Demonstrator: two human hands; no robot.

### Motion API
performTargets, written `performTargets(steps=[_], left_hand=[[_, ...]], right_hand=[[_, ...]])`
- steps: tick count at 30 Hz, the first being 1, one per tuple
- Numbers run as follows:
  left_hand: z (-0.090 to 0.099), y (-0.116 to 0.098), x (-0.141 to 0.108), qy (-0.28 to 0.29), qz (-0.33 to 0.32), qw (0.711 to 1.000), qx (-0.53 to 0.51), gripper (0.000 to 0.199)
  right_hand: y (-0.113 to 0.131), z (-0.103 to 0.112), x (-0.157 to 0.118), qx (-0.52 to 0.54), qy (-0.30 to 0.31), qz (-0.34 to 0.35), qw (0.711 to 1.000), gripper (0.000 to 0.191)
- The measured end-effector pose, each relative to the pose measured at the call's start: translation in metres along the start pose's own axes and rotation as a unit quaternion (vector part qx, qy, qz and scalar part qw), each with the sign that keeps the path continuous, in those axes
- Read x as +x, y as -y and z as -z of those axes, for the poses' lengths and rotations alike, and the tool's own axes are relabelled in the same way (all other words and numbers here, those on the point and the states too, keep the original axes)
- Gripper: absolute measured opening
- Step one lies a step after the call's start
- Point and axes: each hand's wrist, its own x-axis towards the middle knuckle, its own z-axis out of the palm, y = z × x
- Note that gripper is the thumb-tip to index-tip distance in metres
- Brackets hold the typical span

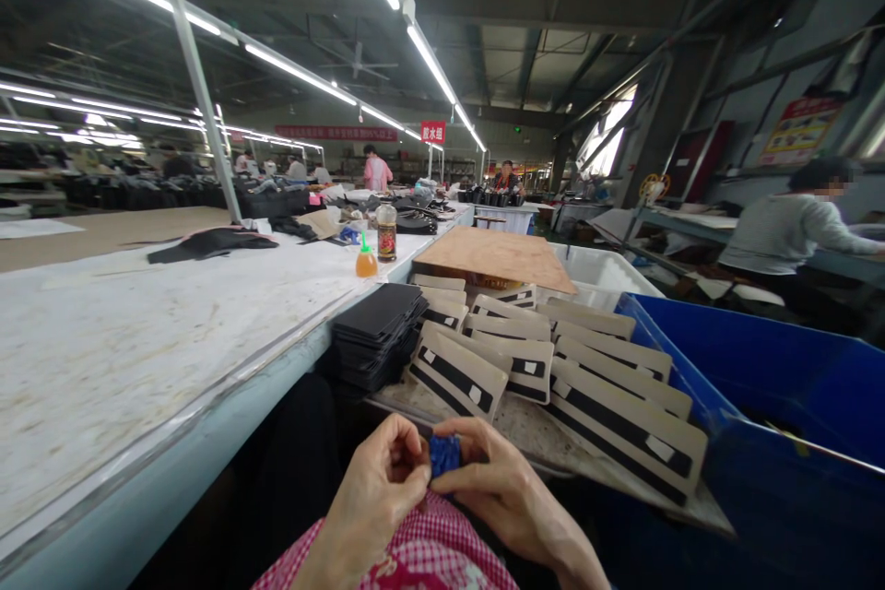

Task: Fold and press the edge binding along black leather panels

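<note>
A small crinkled blue piece (444,456) is gripped between the thumb and fingers of my right hand (498,470), above my lap. Its exact kind does not show. My left hand (387,475) is closed in a pinch against the left side of the blue piece; what its fingertips hold is hidden. Beyond my hands, several beige panels with black strips and small white patches (460,369) lie overlapping on a low board (515,424). Left of them rises a stack of dark flat pieces (377,332).
On the left runs a long white-topped table (172,341) with a green-nozzled orange bottle (366,260), a labelled jar (386,235) and black material (211,244). A blue bin (795,396) stands right. A wooden board (494,256) lies ahead; a person (788,221) bends at far right.
</note>
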Motion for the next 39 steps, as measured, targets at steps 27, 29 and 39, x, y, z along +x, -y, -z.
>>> performTargets(steps=[27,29,39], left_hand=[[0.008,0.026,0.009,-0.064,0.103,0.984,-0.132,0.051],[0.013,0.027,0.011,-0.076,0.103,0.984,-0.124,0.054],[0.018,0.042,0.018,-0.085,0.127,0.982,-0.106,0.060]], right_hand=[[-0.014,-0.005,0.000,0.232,-0.213,-0.210,0.925,0.045],[-0.024,0.002,-0.004,0.232,-0.246,-0.254,0.906,0.053],[-0.047,-0.006,-0.001,0.157,-0.266,-0.360,0.881,0.066]])
